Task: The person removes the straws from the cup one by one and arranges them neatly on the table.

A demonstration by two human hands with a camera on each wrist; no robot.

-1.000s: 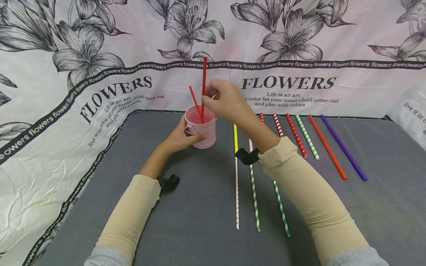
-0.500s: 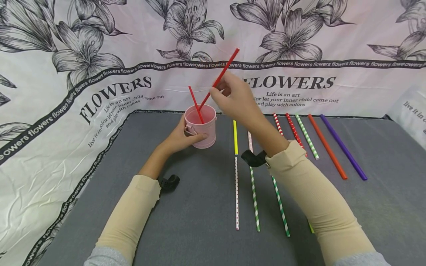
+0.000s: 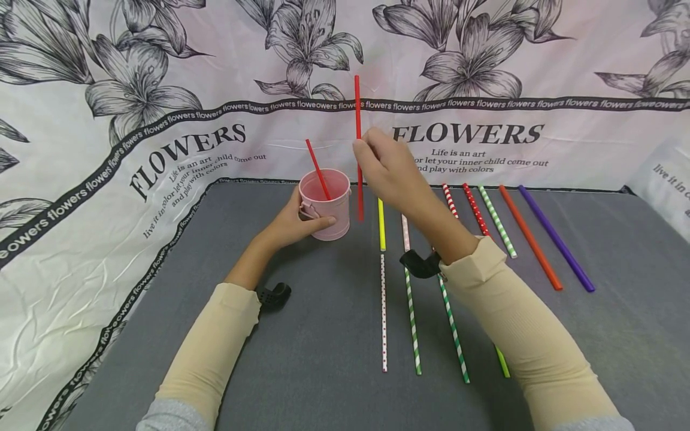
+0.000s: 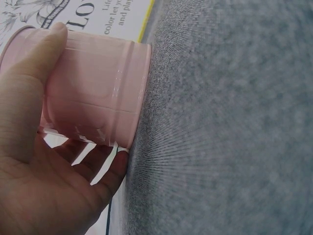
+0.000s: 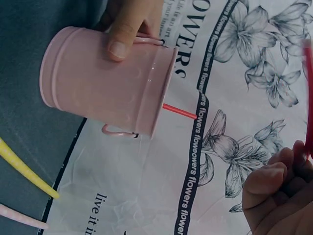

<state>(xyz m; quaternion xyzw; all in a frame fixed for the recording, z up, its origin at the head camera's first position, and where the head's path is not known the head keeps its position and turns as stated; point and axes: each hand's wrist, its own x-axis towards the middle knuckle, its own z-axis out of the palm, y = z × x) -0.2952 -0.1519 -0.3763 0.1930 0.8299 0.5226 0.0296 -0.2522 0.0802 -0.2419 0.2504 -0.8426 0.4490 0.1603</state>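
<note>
A small pink bucket (image 3: 338, 209) with side handles stands upright on the grey cloth. My left hand (image 3: 293, 224) grips it from the left, thumb across its front; in the left wrist view fingers reach the far side of the bucket (image 4: 93, 88). One red straw (image 3: 317, 161) leans inside it, sticking out above the rim. Just right of the bucket, my right hand (image 3: 390, 170) pinches another red straw (image 3: 357, 105), held upright and apart from the bucket. The right wrist view shows only part of that held straw (image 5: 309, 93) at its edge.
Right of the bucket lie several straws, among them a yellow one (image 3: 381, 224), a green-striped one (image 3: 454, 335), an orange one (image 3: 530, 238) and a purple one (image 3: 557, 239). Some are partly under the right forearm from this view. A flower-printed cloth (image 3: 345, 143) forms the backdrop.
My right hand has drawn the second red straw out of the bucket, tilting it right, then upright beside the bucket. The left hand and the bucket have stayed put.
</note>
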